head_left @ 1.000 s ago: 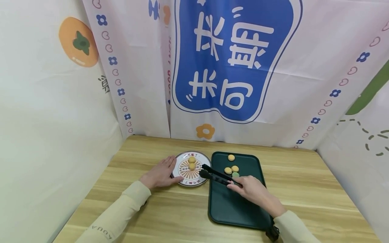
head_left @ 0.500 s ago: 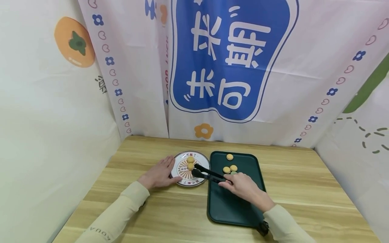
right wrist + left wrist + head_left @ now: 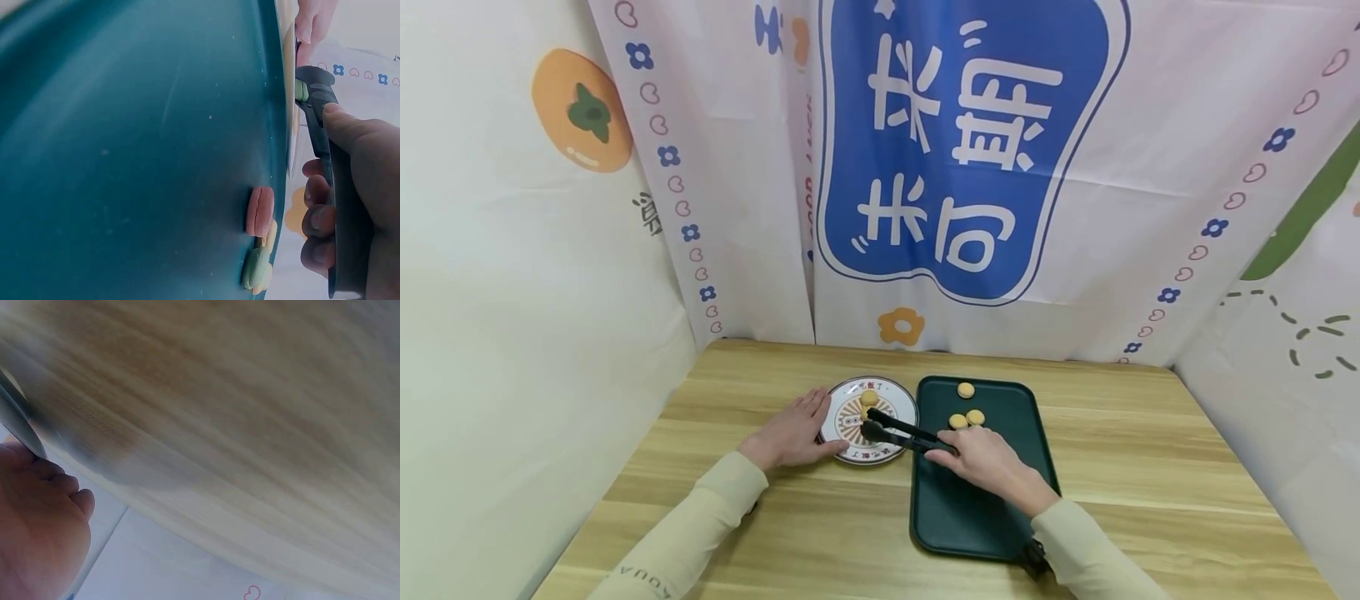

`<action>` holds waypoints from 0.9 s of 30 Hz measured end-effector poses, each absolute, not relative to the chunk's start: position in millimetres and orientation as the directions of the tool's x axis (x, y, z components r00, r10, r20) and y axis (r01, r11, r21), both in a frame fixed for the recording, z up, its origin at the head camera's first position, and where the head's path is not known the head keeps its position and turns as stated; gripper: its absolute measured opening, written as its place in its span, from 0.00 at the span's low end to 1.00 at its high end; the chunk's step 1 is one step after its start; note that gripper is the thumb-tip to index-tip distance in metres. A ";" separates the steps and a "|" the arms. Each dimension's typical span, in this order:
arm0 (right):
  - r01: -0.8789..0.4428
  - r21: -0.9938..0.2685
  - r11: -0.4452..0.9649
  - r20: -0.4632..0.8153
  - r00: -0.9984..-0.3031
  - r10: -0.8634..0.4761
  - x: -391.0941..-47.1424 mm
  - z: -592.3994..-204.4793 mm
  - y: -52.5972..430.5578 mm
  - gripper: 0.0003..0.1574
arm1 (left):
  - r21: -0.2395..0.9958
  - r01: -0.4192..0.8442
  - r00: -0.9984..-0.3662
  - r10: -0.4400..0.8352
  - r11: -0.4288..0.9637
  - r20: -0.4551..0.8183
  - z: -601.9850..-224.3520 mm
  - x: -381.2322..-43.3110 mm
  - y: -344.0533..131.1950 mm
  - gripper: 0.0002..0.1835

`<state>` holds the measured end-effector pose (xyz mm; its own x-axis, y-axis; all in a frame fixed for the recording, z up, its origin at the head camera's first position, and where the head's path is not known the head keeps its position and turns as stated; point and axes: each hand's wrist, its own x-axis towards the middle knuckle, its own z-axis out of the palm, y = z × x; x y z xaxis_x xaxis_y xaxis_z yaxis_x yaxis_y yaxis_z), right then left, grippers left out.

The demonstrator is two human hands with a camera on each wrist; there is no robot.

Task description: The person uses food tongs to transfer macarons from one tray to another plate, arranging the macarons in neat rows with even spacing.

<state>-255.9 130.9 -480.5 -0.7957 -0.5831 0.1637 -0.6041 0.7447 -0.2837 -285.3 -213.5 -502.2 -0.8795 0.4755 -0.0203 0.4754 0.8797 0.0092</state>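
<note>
Spread with its thumb apart from the fingers, the left hand [image 3: 793,429] touched the rim of a white plate [image 3: 895,406], its fingers at about 10 o'clock and its thumb between 7 and 8. Near the middle, toward the plate's 12 o'clock, two yellow macarons [image 3: 868,398] lay together, the nearer one partly covered by the tongs.

Those black tongs [image 3: 904,427] came in over the plate from about 4 o'clock, held by the right hand [image 3: 988,467], whose thumb pressed one arm while the fingers curled round the other. From the right wrist, a green macaron [image 3: 302,90] could be seen between the tong tips.

At the plate's 3 o'clock, just beside it, a dark green tray [image 3: 955,508] lay lengthwise on the wood-grained counter [image 3: 820,525]. One yellow piece [image 3: 966,389] sat by the tray's far edge, just short of 12 o'clock, and a yellow pair [image 3: 966,419] lay side by side toward 11. The right wrist view also showed a pink macaron [image 3: 260,211] and another green piece [image 3: 255,270] near the yellow ones.

Beyond the counter, at 12 o'clock, hung a pale cloth [image 3: 1112,275] printed with a blue panel [image 3: 940,192] bearing white characters.
</note>
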 end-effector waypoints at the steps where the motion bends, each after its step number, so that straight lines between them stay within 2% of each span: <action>1: -0.602 -0.279 0.748 0.160 -0.797 -0.582 -256.4 -481.0 130.5 0.18 | 0.014 0.474 -0.880 0.474 0.880 -0.020 -502.8 -285.4 -213.5 0.57; 10: -0.597 -0.278 0.753 0.154 -0.801 -0.579 -258.1 -484.3 126.0 0.17 | 0.017 0.463 -0.886 0.463 0.886 -0.025 -505.1 -285.9 -213.7 0.58; 19: -0.600 -0.255 0.758 0.161 -0.799 -0.579 -259.4 -485.6 124.1 0.26 | 0.025 0.457 -0.889 0.458 0.889 -0.030 -504.8 -284.8 -212.9 0.58; 27: -0.585 -0.248 0.772 0.145 -0.811 -0.567 -258.5 -484.2 124.3 0.30 | 0.028 0.460 -0.887 0.460 0.888 -0.024 -505.0 -284.4 -213.4 0.58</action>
